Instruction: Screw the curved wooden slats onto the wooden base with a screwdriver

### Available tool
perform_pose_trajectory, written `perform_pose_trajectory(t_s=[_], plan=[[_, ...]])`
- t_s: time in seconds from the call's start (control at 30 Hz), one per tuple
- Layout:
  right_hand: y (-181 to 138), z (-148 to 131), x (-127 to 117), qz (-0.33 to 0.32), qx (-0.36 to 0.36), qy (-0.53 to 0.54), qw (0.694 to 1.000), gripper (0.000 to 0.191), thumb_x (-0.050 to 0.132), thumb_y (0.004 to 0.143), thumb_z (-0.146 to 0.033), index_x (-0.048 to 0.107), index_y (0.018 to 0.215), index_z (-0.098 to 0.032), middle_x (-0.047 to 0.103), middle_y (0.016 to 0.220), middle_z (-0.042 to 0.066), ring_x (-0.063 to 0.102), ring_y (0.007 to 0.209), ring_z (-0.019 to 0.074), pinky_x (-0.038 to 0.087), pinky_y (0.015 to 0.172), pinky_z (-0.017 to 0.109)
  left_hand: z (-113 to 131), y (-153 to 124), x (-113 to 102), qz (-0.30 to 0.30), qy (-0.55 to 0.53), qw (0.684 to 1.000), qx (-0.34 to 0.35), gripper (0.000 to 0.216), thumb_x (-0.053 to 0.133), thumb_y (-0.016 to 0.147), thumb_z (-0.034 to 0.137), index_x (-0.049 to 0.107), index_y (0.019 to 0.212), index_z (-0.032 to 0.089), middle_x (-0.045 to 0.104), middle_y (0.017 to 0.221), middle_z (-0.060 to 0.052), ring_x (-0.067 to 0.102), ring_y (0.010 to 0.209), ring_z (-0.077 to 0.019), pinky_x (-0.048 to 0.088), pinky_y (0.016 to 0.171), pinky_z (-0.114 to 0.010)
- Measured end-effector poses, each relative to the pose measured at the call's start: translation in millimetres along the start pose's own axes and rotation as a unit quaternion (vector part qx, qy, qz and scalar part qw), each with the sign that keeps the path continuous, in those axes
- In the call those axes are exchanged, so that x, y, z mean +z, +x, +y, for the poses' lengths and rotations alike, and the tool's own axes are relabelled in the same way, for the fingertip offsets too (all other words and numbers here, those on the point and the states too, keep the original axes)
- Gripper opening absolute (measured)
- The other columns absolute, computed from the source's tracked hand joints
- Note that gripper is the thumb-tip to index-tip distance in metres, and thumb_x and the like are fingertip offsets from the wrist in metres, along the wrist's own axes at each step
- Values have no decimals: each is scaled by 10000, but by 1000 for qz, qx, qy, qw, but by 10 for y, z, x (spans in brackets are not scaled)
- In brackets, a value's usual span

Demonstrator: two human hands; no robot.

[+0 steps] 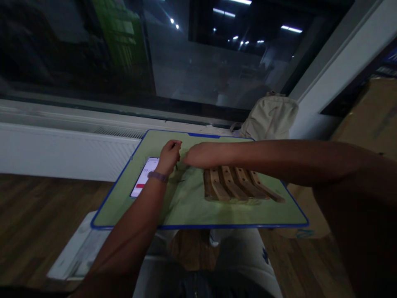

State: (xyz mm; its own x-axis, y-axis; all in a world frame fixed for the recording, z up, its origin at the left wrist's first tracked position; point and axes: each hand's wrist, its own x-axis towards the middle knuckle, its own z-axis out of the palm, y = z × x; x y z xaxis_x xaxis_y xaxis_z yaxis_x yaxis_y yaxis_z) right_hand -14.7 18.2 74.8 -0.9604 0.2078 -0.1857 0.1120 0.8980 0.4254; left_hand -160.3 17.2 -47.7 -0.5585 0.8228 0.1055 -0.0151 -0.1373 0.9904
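Note:
My left hand (170, 156) is curled closed near the back middle of a green board with a blue rim (198, 226), pinching something small and dark I cannot make out. My right hand (198, 155) reaches across from the right with fingers closed, almost touching the left hand. A phone (145, 175) with a lit screen lies flat just left of my left wrist, which wears a band. A wooden slatted rack (238, 184) lies on the board under my right forearm.
The board rests on my lap. A beige bag (270, 116) stands behind the board by the window sill. A white radiator (62, 149) runs along the wall at left. A cardboard box (369, 116) is at right. White packaging (77, 252) lies on the wooden floor.

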Motion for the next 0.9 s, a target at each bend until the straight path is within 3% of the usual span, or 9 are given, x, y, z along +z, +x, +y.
perform_pose_trajectory(t_s=[0.1, 0.27, 0.4, 0.6, 0.9], plan=[[5, 207, 36, -27, -63, -3, 998, 224, 452, 907, -128, 636, 1032, -157, 713, 858, 57, 647, 754, 154, 380, 583, 231, 40, -2, -10, 13, -13, 1000, -1, 190, 522, 763, 272, 611, 876, 148, 537, 744, 9, 425, 405, -58, 314, 370, -194], [-281, 451, 31, 19, -14, -11, 1000, 234, 420, 925, -201, 602, 1068, -165, 678, 879, 87, 616, 747, 192, 333, 558, 284, 156, -18, -58, 33, -65, 997, -16, 204, 501, 796, 299, 607, 898, 156, 538, 790, -5, 432, 419, -42, 344, 387, -184], [-472, 484, 3, 18, -3, -10, 1000, 180, 472, 891, -155, 589, 1026, -133, 656, 847, 82, 595, 722, 191, 292, 549, 292, 204, -28, -89, 26, -113, 992, -50, 260, 483, 821, 376, 595, 896, 153, 536, 774, -11, 452, 430, -47, 355, 395, -183], [-514, 524, 46, 11, 7, 5, 1000, 148, 481, 898, -185, 585, 988, -129, 648, 841, 90, 592, 728, 189, 305, 571, 289, 218, -34, -76, 17, -142, 986, -80, 277, 489, 819, 405, 585, 888, 154, 531, 749, -7, 455, 426, -53, 343, 390, -187], [-488, 529, 35, 17, 37, 0, 999, 160, 474, 888, -169, 602, 983, -158, 661, 863, 85, 566, 703, 178, 295, 557, 295, 191, -34, -66, 1, -74, 995, -67, 351, 451, 822, 469, 570, 937, 160, 538, 789, -21, 456, 452, -59, 366, 423, -198]])
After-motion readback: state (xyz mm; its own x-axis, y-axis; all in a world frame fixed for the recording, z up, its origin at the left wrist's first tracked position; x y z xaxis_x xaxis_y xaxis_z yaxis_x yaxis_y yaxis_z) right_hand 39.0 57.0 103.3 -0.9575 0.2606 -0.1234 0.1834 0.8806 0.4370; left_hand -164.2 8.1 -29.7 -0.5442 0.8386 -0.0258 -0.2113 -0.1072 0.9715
